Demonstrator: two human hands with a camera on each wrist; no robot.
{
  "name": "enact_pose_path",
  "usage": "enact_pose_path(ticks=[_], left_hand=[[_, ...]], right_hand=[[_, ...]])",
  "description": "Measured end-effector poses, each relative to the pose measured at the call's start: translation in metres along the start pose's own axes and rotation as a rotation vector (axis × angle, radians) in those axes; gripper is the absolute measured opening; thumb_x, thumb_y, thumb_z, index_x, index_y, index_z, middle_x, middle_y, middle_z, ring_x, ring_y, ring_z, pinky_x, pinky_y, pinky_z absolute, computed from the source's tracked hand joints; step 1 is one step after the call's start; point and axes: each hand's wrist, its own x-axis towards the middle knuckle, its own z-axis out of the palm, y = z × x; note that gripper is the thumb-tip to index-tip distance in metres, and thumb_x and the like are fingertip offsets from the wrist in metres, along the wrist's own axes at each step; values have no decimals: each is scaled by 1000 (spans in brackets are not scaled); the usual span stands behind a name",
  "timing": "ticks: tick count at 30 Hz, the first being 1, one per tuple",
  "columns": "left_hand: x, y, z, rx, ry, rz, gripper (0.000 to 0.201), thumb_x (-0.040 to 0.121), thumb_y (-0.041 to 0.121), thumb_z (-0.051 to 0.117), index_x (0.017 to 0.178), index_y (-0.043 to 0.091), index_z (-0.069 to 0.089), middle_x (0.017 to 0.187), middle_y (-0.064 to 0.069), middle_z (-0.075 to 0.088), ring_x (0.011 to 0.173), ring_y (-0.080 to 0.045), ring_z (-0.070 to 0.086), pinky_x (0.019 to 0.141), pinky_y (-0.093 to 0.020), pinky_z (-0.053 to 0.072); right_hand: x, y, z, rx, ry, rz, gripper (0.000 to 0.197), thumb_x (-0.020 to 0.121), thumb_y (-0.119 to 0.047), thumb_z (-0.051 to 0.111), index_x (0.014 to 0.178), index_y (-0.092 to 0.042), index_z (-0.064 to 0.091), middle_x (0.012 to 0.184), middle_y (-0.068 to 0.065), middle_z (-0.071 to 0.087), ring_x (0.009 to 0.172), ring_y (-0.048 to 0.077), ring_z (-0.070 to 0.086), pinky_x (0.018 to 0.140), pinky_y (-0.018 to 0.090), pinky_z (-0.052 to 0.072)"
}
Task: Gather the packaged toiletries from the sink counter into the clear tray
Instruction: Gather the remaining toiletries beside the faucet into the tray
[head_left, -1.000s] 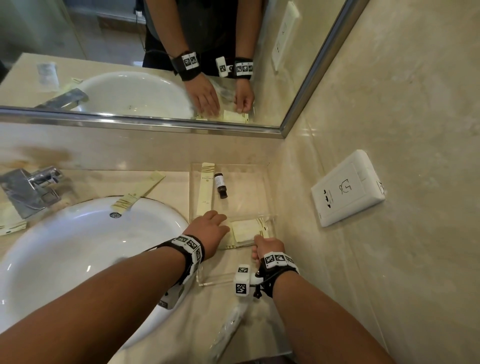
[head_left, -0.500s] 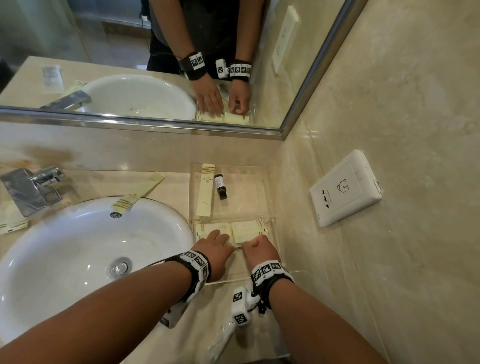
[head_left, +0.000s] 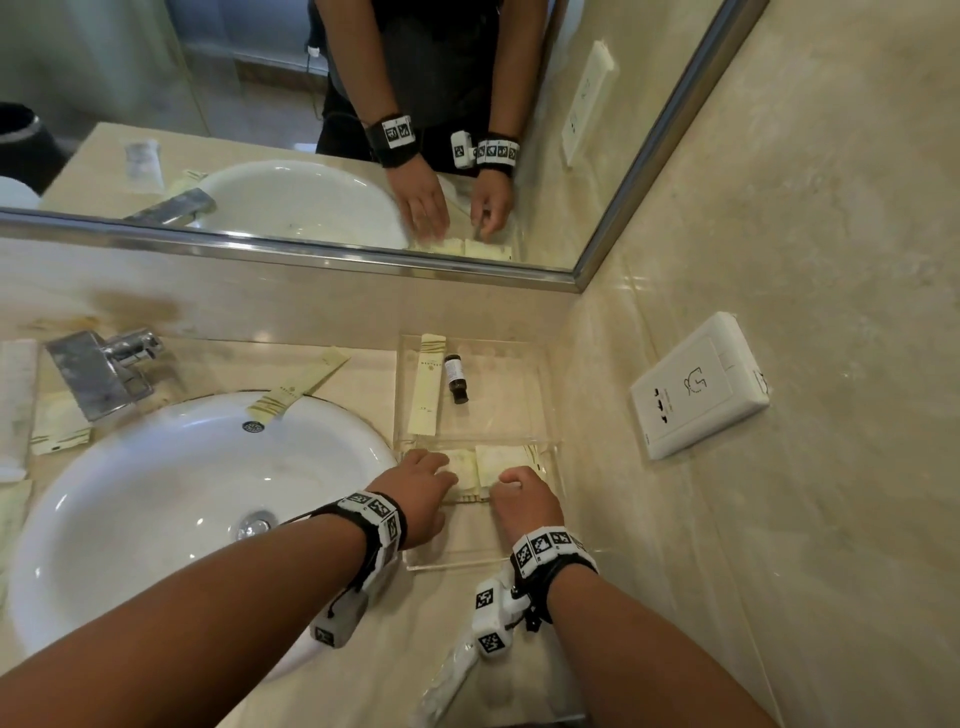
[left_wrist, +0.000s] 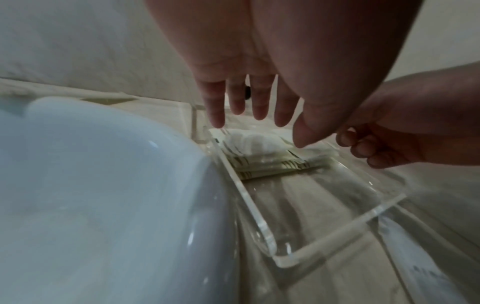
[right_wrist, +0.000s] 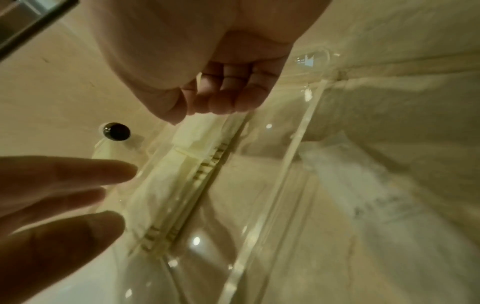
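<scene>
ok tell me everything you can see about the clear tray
The clear tray is a rectangular, transparent, acrylic-looking box with low walls and rounded corners, lying flat on the beige counter between the white sink and the side wall. It holds a long cream sachet, a small dark bottle and flat cream packets. The left hand and right hand are over its near part.

Beige counter (head_left: 363, 387): clear tray (head_left: 470, 564), long sachet (head_left: 298, 387), basin (head_left: 197, 499)

A bathroom, likely a hotel's — white basin (head_left: 156, 499) sunk in a marble counter (head_left: 363, 379), chrome tap (head_left: 104, 364), wall mirror (head_left: 311, 130), shaver socket (head_left: 698, 384) — wrapped toiletries about.
</scene>
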Motion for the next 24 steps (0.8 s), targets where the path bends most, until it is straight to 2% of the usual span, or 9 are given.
enact_pose_path(ticks=[3, 7, 10, 16, 24], left_hand=[[-14, -15, -11, -92, 68, -95, 50, 90, 33, 55, 139, 22, 48, 151, -2, 37, 140, -26, 28, 113, -38, 35], [-44, -46, -24, -221, 151, -216, 40, 91, 33, 53, 130, 26, 54, 139, 2, 47, 128, -20, 41, 105, -34, 41], [-74, -73, -31, -287, 182, -328, 36, 92, 33, 52, 128, 28, 54, 138, 6, 47, 127, -17, 42, 103, -34, 42], [-142, -128, -39, -316, 214, -472, 38, 92, 35, 52, 129, 29, 54, 138, 5, 48, 127, -18, 43, 104, -36, 41], [-242, -214, -25, -360, 254, -638, 38, 92, 32, 54, 130, 29, 54, 138, 4, 48, 128, -18, 43, 106, -35, 39]], right_hand=[[-9, -25, 11, 27, -5, -97, 18, 86, -34, 58, 103, -35, 63, 97, -9, 68, 83, 10, 63, 73, 27, 47], [-26, -63, 35, 6, -85, -227, 17, 88, -35, 58, 105, -36, 62, 87, -12, 65, 82, 11, 64, 73, 27, 47], [-39, -89, 59, 16, -148, -297, 17, 88, -37, 57, 105, -38, 62, 86, -12, 65, 77, 7, 63, 69, 25, 48], [-67, -137, 123, -83, -260, -395, 13, 88, -36, 57, 100, -40, 60, 93, -11, 67, 87, 11, 64, 83, 29, 52], [-115, -197, 218, -244, -366, -481, 19, 89, -33, 56, 105, -37, 64, 100, -10, 69, 91, 11, 63, 83, 26, 48]])
